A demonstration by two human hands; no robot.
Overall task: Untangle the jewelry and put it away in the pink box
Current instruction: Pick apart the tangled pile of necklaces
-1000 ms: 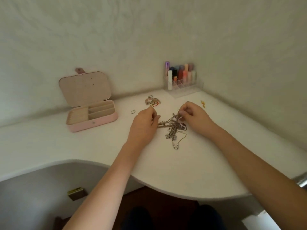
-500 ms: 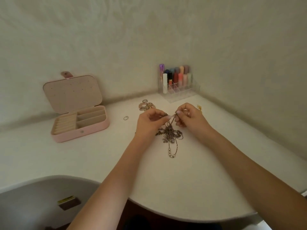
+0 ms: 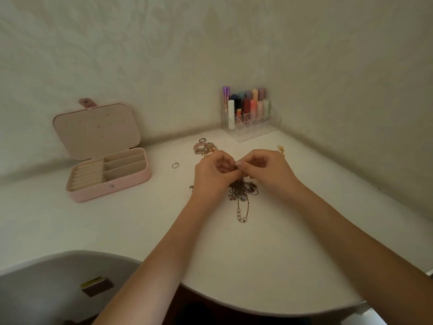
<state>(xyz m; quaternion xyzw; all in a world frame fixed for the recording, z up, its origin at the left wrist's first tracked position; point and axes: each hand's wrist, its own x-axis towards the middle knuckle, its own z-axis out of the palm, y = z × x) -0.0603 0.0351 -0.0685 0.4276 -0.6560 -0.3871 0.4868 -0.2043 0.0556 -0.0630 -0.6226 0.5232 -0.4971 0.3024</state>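
Both hands meet fingertip to fingertip above the tangled chains (image 3: 242, 192): the left hand (image 3: 214, 175) and right hand (image 3: 267, 171) have fingers curled, pinching strands drawn up from the clump, which lies just below them near the worktop's (image 3: 269, 266) back corner. The open pink box (image 3: 110, 171) sits well apart toward the left edge, with a loose ring (image 3: 175, 165) between. No readable writing.

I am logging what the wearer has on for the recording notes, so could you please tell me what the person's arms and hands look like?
Both forearms are bare as far as the picture shows, with no sleeves in view. The left hand and the right hand wear no gloves, and no watch or bracelet shows on either wrist. Whether any finger carries a ring cannot be told.
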